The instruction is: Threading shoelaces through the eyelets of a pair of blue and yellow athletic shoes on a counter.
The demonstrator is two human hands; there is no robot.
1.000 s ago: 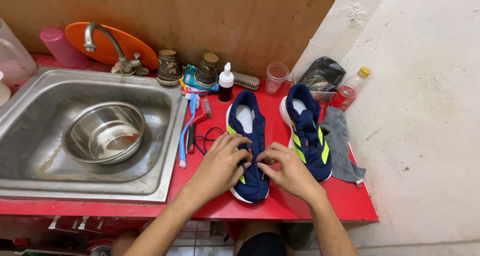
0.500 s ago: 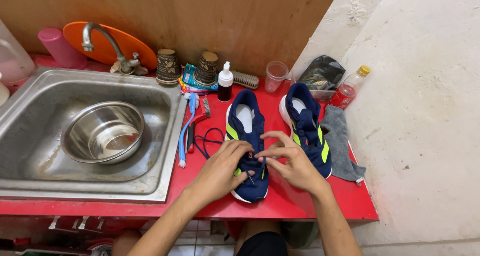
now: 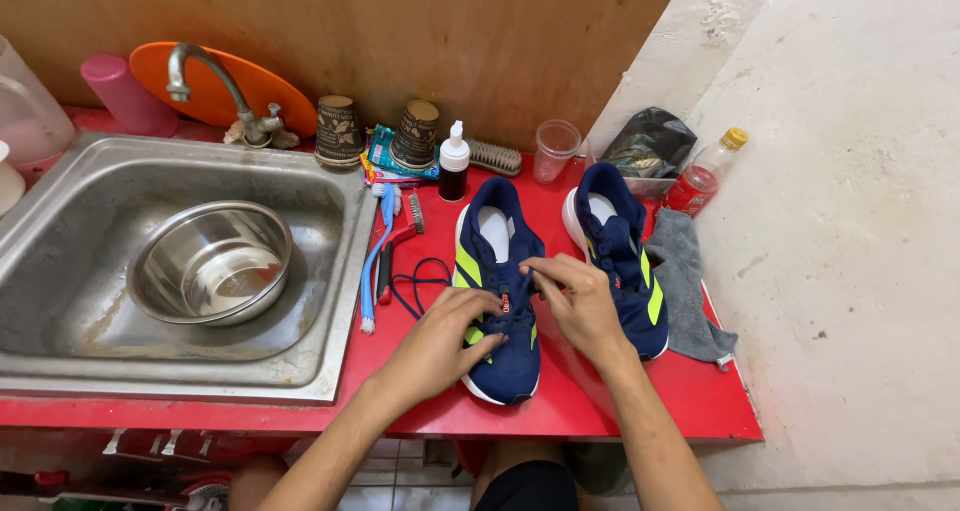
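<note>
Two navy sneakers with yellow-green stripes stand on a red counter (image 3: 590,401), toes toward me. My left hand (image 3: 445,341) rests on the left sneaker (image 3: 498,271), fingers pinching at its lace area. My right hand (image 3: 575,301) meets it from the right and pinches a dark lace over the same shoe's tongue. The right sneaker (image 3: 620,251) stands just beyond my right hand, partly hidden by it. A loose dark lace (image 3: 415,283) lies coiled on the counter left of the left sneaker.
A steel sink (image 3: 330,301) holds a metal bowl (image 3: 212,261) at the left. Toothbrushes (image 3: 380,256) lie by the sink rim. A grey cloth (image 3: 690,281) lies right of the shoes. Cups, a small pump bottle (image 3: 455,166), a brush and a red-liquid bottle (image 3: 705,176) line the back.
Both hands have shifted slightly up the left sneaker, from near its toe to the lace area, with the right hand's fingers now pinching the lace.
</note>
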